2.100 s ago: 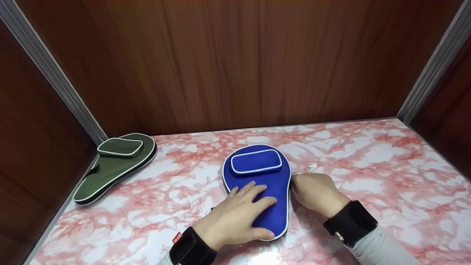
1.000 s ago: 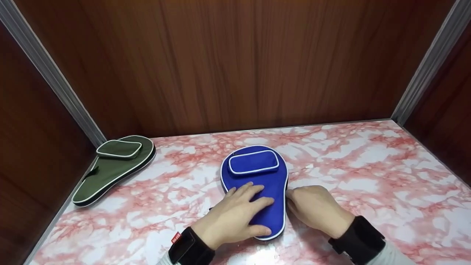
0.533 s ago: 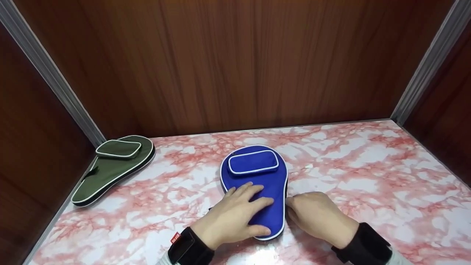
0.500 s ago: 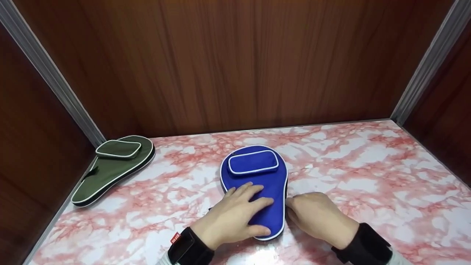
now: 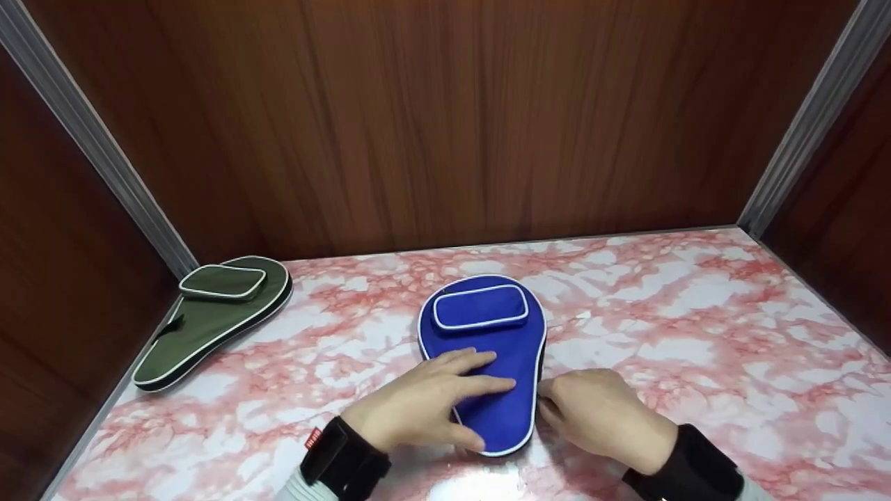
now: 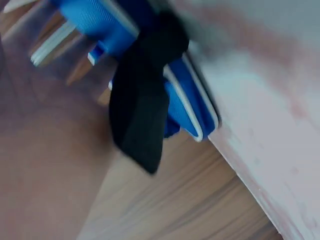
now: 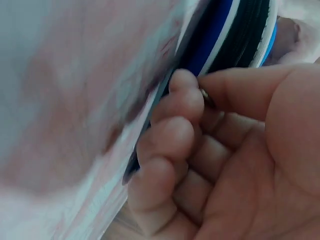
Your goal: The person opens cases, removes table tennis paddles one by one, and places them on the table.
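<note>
A blue ping-pong paddle case [image 5: 501, 417] with white piping and a raised front pocket lies flat on the table, its narrow end toward me. My left hand [image 5: 418, 400] rests over its lower left part, fingers spread and fairly straight. A black strap [image 6: 140, 105] hangs off the case's side in the left wrist view. At the lower right edge, my right hand [image 5: 602, 414] has curled fingers. Close up, its thumb and forefinger pinch a small metal zipper pull [image 7: 205, 97]. Dark zipper tape [image 7: 245, 37] runs along the case's side above them.
A green paddle case [image 5: 216, 330] of the same shape lies at the left by the side wall. The table [image 5: 696, 313] has a red and white marbled top. Brown wood-grain panels [image 5: 452, 125] stand at the back and both sides.
My right hand has slid along the blue case's right edge toward its narrow end. My left hand has just shifted slightly left, its thumb drawing back from the right edge. The green case stays put.
</note>
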Available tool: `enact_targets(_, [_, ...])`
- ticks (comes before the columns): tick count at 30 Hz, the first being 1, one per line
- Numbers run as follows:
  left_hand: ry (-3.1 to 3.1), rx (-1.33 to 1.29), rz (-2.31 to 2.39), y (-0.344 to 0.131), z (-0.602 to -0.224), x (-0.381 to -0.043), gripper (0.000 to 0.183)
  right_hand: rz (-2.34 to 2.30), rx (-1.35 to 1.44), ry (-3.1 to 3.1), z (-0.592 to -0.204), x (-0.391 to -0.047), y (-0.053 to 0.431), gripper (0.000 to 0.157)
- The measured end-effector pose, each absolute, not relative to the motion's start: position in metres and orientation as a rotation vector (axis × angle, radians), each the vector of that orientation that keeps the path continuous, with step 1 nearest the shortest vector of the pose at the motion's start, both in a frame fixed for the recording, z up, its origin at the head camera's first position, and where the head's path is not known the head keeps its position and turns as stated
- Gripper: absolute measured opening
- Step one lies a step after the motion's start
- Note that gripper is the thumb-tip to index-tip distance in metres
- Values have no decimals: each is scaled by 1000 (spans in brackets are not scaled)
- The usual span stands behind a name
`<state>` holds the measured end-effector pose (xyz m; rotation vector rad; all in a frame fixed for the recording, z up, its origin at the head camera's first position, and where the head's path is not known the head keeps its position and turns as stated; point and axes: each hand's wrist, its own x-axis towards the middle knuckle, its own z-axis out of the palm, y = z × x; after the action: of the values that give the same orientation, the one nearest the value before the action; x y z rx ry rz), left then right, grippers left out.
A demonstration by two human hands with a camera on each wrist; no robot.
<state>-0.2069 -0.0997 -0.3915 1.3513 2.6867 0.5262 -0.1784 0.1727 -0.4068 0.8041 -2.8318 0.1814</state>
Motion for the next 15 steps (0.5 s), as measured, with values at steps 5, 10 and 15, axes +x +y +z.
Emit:
enact_targets(5, [2821,1348,415,-86,-389,-209,76,249,637,-2899,-407,-188,174,26])
enact_targets(10, [2992,1421,351,-71,-400,-219,65,233,532,-2871,-412,-200,181,31])
enact_targets(15, [2937,1365,445,-72,-405,-225,60,178,590,-2849,-413,-202,186,29])
